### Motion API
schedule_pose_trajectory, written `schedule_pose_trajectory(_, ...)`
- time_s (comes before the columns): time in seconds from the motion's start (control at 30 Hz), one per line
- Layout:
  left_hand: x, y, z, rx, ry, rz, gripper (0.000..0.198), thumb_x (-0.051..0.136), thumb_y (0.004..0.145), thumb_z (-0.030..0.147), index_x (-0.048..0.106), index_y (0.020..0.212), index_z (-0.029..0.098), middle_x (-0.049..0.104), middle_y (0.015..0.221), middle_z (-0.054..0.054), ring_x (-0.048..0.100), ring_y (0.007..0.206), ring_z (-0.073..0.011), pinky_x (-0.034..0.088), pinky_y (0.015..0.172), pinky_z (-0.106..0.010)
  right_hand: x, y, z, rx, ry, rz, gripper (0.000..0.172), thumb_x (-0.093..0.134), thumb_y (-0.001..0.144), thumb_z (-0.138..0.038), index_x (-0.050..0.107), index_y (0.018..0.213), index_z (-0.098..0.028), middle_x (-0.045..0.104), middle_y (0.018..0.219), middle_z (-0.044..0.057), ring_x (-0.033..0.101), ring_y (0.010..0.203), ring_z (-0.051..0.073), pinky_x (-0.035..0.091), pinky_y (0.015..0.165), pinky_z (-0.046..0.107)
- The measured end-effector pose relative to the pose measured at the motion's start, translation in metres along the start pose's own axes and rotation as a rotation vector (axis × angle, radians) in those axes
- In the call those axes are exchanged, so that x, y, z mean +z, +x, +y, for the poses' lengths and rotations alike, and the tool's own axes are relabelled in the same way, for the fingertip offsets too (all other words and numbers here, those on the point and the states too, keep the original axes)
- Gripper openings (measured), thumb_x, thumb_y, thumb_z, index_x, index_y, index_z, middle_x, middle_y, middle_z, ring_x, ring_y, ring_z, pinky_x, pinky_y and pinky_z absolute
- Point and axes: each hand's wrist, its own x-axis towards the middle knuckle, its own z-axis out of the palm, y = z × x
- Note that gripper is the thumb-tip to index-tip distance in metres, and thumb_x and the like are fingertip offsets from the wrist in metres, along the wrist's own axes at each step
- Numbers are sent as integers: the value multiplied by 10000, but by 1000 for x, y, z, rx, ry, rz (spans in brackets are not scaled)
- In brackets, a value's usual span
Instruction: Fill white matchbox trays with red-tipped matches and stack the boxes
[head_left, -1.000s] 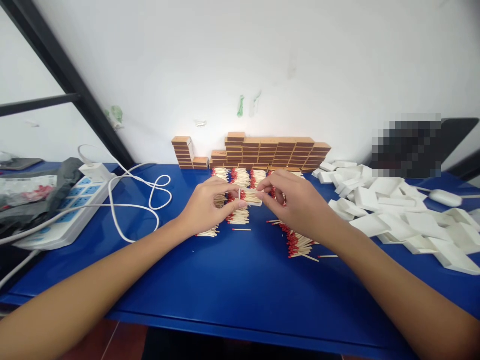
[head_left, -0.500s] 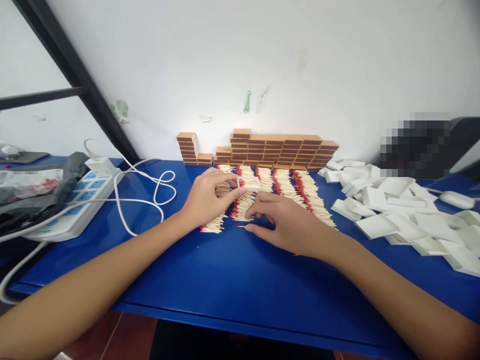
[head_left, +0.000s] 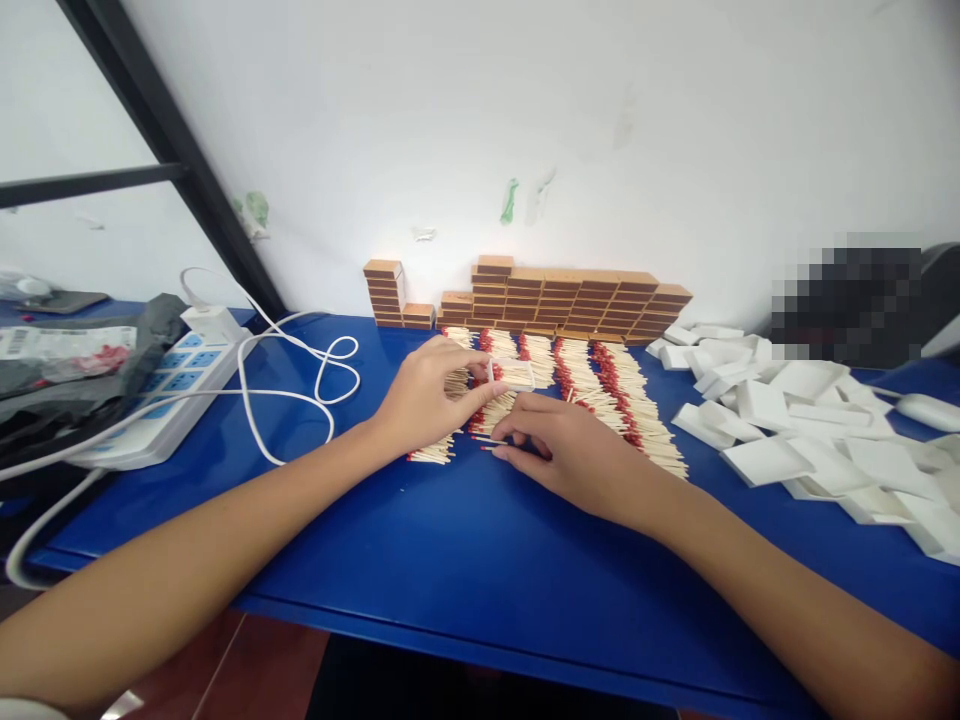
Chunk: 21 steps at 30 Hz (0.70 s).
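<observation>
My left hand [head_left: 421, 398] pinches one end of a small white matchbox tray [head_left: 519, 388] between thumb and fingers, above the rows of matches. Pale matchsticks show inside the tray. Just in front of it, my right hand [head_left: 581, 452] is curled low over the table, its thumb and fingertips closed on a few red-headed matches [head_left: 480, 438] whose heads point left. Rows of loose matches [head_left: 577, 375] lie side by side behind and beneath both hands. My hands partly cover the left and middle rows.
Brown matchboxes [head_left: 559, 292] are stacked along the wall. White empty trays [head_left: 825, 420] lie in a heap at the right, near a white mouse-like object [head_left: 930, 411]. At the left are a power strip [head_left: 169, 400], looping white cables [head_left: 247, 400] and grey plastic packaging [head_left: 142, 340].
The view has shifted slightly. My right fingers have drawn closer together around the matches, and more than one match now shows at their tips. My left hand still holds the tray.
</observation>
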Motion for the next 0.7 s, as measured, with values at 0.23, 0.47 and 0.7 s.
schedule_pose_trajectory(0.23,1,0,-2,16,10,-6,230,775,948,441,777,1002,217,809,922,-33,717,937,-222,558,886,-381,0,1,-1,-12,27,8,141,610,1008,-192,672,884,-220,671,937,30,612,797,166,473,701,312)
schedule_pose_trajectory(0.47,1,0,-3,29,9,-1,223,786,940,424,779,1018,215,805,919,-33,714,929,-221,556,878,-380,-4,1,-1,6,-26,-4,108,633,996,-201,668,896,-222,666,921,25,607,779,162,459,694,304)
schedule_pose_trajectory(0.7,-1,0,-1,40,10,-33,219,768,952,441,778,960,222,802,918,-33,705,927,-222,546,869,-380,-9,2,4,61,-38,-74,114,651,978,-203,684,870,-221,646,811,5,579,696,151,429,636,285)
